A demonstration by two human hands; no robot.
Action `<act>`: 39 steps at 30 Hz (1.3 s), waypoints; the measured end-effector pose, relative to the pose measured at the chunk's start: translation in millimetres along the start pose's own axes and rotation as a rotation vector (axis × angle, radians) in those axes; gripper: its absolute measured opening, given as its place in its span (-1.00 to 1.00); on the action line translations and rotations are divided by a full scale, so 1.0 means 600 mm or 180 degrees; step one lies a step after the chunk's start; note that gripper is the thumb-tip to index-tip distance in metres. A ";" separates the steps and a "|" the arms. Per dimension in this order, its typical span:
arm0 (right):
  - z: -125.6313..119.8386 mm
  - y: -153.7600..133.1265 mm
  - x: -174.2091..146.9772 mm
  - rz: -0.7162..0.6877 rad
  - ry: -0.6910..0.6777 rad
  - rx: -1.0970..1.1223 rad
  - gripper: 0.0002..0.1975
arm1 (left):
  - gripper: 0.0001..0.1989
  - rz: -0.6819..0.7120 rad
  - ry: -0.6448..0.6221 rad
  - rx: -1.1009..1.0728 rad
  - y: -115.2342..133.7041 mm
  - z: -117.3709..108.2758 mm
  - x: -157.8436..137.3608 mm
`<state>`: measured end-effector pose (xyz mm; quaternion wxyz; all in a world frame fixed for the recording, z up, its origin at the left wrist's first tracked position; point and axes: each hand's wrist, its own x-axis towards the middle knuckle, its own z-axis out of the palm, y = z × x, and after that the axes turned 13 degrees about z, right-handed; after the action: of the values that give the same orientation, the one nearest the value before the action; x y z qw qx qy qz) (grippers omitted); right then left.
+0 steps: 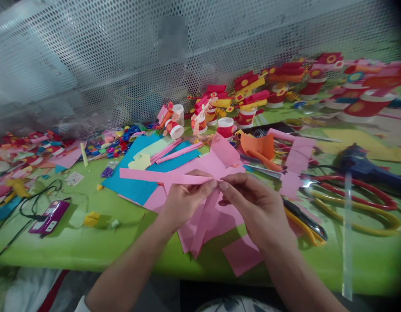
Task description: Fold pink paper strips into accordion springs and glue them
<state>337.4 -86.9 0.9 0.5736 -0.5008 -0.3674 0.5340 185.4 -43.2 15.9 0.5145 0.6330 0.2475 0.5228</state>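
A long pink paper strip [145,175] runs leftward from my fingertips, held level above the table. My left hand [184,199] pinches it near its right end, thumb on top. Right beside it, my right hand [257,201] pinches the strip's end, thumb and forefinger close to the left thumb. Another pink strip [202,229] slants down below the hands; whether it is joined to the held one I cannot tell. Under both hands lie pink paper sheets [228,219], overlapping a blue sheet [132,177]. A small pink piece [241,255] rests by the right wrist.
Scissors with red and yellow handles [356,212], a box cutter [306,220] and a glue gun [366,167] with a clear glue stick lie at right. Paper-and-cup models [226,128] stand along the metal mesh [105,69]. A purple device [50,216] with cables sits left.
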 end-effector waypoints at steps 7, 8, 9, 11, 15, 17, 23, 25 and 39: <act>-0.001 0.002 0.004 -0.0004 0.0075 -0.0422 -0.82 | -0.83 -0.0056 -0.0082 0.0333 -0.002 0.003 -0.004; -0.002 0.003 0.004 -0.0012 0.0076 -0.0496 -0.81 | -0.82 -0.0075 -0.0082 0.0419 -0.002 0.003 -0.005; -0.002 0.004 0.004 -0.0022 0.0079 -0.0568 -0.80 | -0.81 -0.0088 -0.0082 0.0511 -0.003 0.003 -0.006; -0.004 0.006 0.004 -0.0020 0.0034 -0.0687 -0.79 | -0.80 -0.0082 -0.0070 0.0642 -0.003 0.003 -0.009; -0.004 0.007 0.002 0.0124 -0.0266 -0.0510 -0.77 | -0.78 -0.0089 -0.0133 0.0599 0.000 0.000 -0.008; -0.003 0.005 0.002 0.0178 -0.0390 -0.0236 -0.76 | -0.74 -0.0203 -0.0180 0.0531 0.003 -0.002 -0.007; 0.001 0.005 0.008 0.0275 -0.0402 0.0122 -0.77 | -0.76 -0.0540 -0.0068 0.0493 0.009 -0.005 -0.001; 0.001 0.008 0.010 0.0234 -0.0283 0.0130 -0.79 | -0.78 -0.0538 -0.0106 0.0514 0.010 -0.008 0.002; 0.002 -0.003 0.005 -0.0047 0.0278 -0.0278 -0.82 | -0.49 -0.0692 -0.0345 0.0563 0.018 -0.015 0.003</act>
<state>336.8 -83.7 2.5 0.5707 -0.5454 -0.3687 0.4909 175.4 -41.8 25.8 0.5229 0.6727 0.3315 0.4051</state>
